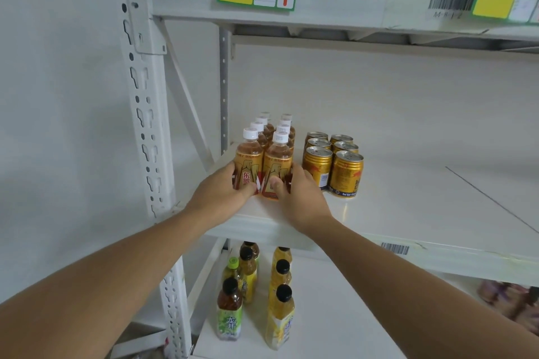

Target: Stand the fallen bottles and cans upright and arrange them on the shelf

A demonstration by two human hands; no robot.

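Two rows of small amber bottles with white caps stand upright at the left end of the white shelf (pixel 408 201). My left hand (pixel 221 192) wraps the front left bottle (pixel 249 154) low on its label. My right hand (pixel 297 192) grips the front right bottle (pixel 278 159) the same way. Just right of them, several gold cans (pixel 345 173) stand upright in two rows. No bottle or can on this shelf lies on its side.
The white slotted upright (pixel 148 125) and a diagonal brace (pixel 189 108) bound the shelf on the left. The shelf above (pixel 335 0) carries green and yellow labels. On the lower shelf (pixel 335 315) stand tea bottles with dark caps (pixel 230 312) and yellow bottles (pixel 281 318).
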